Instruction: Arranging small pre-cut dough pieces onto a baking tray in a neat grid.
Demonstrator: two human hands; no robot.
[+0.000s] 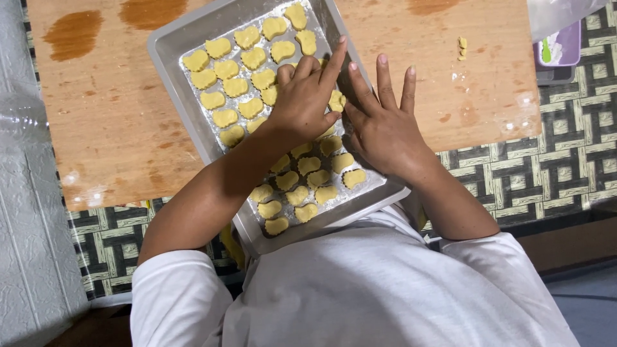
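Note:
A metal baking tray (pixel 168 46) lies slanted on a wooden board (pixel 103 109) and holds several rows of yellow cut-out dough pieces (pixel 235 87). My left hand (pixel 302 99) is over the middle of the tray, fingers curled down onto the dough and index finger stretched forward. What is under its fingertips is hidden. My right hand (pixel 384 125) lies flat with fingers spread at the tray's right rim, touching my left hand and holding nothing.
A few dough scraps (pixel 461 46) lie on the board to the right. A purple-lidded container (pixel 560 45) stands at the top right. A woven patterned mat (pixel 553 167) covers the floor, and a pale wall panel (pixel 26 212) runs along the left.

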